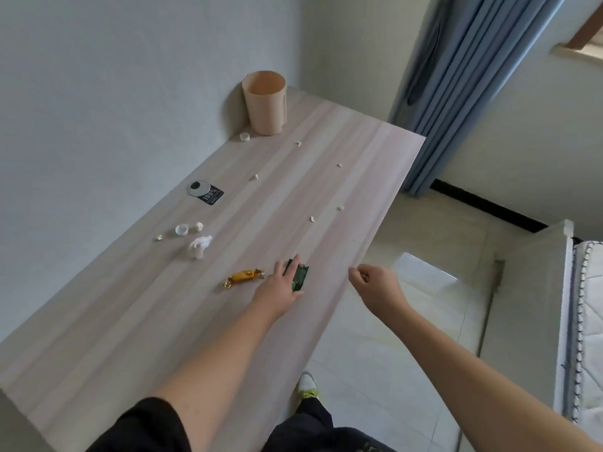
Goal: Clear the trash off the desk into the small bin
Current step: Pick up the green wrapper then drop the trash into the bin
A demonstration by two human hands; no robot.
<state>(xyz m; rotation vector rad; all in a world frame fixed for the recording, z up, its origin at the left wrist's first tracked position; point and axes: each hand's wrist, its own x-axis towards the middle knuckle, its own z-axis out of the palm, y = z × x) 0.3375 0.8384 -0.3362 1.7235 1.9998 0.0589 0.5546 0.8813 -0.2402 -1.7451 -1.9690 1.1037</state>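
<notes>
- The left hand (280, 287) lies flat on the pale wood-grain worktop (137, 321), fingers spread over a small green wrapper (300, 278), touching it but not gripping.
- The right hand (375, 283) hovers at the worktop's right edge, loosely curled with nothing visible in it.
- A gold twisted candy wrapper (244, 277) sits just left of the left hand.
- Further left lie a crumpled white tissue (199, 246), a white cap (181, 230) and small pale scraps.
- A black-and-white label (205, 191) lies near the wall.
- The small bin (266, 102), beige, open-topped and upright, stands at the far end beside another white cap (244, 136).
</notes>
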